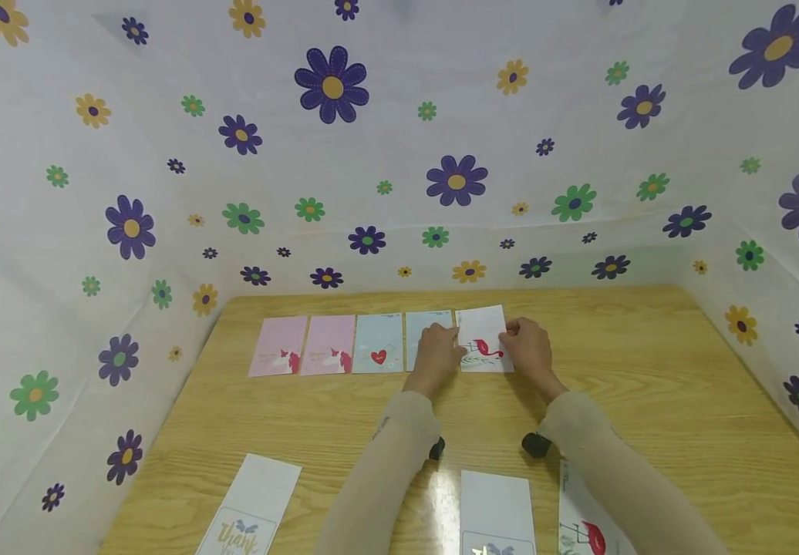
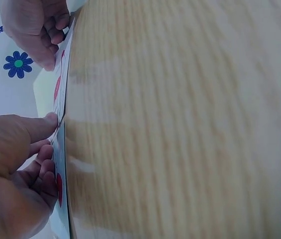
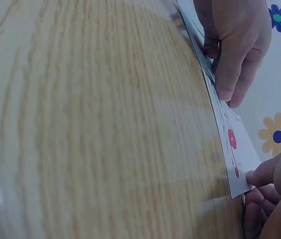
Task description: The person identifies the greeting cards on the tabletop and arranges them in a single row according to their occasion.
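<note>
A white greeting card with a red flamingo lies at the right end of a row of cards, slightly tilted. My left hand pinches its left edge between thumb and fingers, the other fingers curled over the neighbouring light blue card. On the opposite side, my right hand pinches the right edge; in the right wrist view the thumb is on top and the fingers are under the edge. The left wrist view shows the left thumb where the flamingo and blue cards meet.
Leftward in the row are another light blue card with a red heart and two pink unicorn cards. Nearer me on the wooden table lie two thank-you cards and a second flamingo card, partly under my right forearm.
</note>
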### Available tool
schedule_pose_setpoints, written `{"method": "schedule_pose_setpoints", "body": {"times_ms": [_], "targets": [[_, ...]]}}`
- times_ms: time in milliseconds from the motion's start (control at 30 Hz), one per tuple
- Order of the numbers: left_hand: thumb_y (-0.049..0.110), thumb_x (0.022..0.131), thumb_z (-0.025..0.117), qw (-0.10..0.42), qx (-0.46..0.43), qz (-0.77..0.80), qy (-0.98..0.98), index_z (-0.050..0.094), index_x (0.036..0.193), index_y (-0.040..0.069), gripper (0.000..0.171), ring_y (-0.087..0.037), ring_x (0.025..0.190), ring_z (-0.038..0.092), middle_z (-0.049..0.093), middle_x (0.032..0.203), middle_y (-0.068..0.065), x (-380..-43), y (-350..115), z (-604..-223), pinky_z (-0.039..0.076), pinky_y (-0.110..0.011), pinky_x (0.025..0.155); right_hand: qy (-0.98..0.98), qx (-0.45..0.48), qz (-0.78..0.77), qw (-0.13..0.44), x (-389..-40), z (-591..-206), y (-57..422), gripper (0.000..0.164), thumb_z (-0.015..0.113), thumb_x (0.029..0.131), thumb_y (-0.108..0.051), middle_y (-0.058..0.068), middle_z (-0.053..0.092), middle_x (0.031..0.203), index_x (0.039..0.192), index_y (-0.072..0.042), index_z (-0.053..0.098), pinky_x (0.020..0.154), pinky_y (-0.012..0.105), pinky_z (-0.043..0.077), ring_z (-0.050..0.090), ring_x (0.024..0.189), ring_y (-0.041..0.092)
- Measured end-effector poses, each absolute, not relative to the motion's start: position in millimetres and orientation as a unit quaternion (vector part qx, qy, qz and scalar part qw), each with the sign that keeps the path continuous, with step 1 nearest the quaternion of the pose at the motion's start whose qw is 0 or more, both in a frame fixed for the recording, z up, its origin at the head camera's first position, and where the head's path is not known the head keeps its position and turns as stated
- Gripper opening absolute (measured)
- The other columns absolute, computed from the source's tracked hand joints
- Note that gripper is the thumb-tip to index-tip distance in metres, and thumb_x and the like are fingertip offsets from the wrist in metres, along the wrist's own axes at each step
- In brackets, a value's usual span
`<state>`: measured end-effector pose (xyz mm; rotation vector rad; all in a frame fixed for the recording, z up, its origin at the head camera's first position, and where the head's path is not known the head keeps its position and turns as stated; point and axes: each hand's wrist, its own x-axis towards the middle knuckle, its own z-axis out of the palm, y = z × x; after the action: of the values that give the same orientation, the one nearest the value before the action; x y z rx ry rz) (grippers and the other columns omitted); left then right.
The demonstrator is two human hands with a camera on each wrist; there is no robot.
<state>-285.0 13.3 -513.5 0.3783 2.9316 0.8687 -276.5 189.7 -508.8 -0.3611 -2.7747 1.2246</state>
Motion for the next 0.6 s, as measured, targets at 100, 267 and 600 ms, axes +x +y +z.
{"method": "schedule_pose_setpoints", "body": {"times_ms": [100, 267, 600], "targets": [[0.022, 0.102, 0.068, 0.034, 0.130, 0.276, 0.952, 0.060, 0.144, 0.006, 0.046, -0.029, 0.117, 0.052, 0.058, 0.129, -0.016, -284.7, 12.5, -512.6, 0.044, -0.040, 0.105, -0.911, -0.120, 0.392, 0.047, -276.5, -509.2, 188.0, 0.029, 0.063, 0.102, -0.013, 0.023, 0.067, 0.111, 0.122, 0.008, 0.065, 0.089, 0.045, 0.053, 0.060, 0.095, 0.032], [0.023, 0.104, 0.064, 0.041, 0.139, 0.257, 0.955, 0.058, 0.146, 0.006, 0.046, -0.028, 0.119, 0.051, 0.057, 0.131, -0.016, -283.5, 13.2, -511.2, 0.044, -0.039, 0.106, -0.925, -0.105, 0.363, 0.047, -275.3, -509.7, 187.2, 0.029, 0.066, 0.101, -0.014, 0.024, 0.068, 0.111, 0.120, 0.008, 0.066, 0.086, 0.046, 0.053, 0.061, 0.095, 0.034], [0.026, 0.104, 0.063, 0.010, 0.161, 0.176, 0.971, 0.061, 0.143, 0.006, 0.044, -0.029, 0.120, 0.054, 0.060, 0.132, -0.015, -280.2, 14.9, -507.2, 0.046, -0.040, 0.105, -0.954, -0.034, 0.296, 0.038, -277.0, -512.2, 185.4, 0.035, 0.065, 0.100, -0.016, 0.025, 0.067, 0.128, 0.125, 0.008, 0.069, 0.101, 0.056, 0.049, 0.062, 0.118, 0.042]]}}
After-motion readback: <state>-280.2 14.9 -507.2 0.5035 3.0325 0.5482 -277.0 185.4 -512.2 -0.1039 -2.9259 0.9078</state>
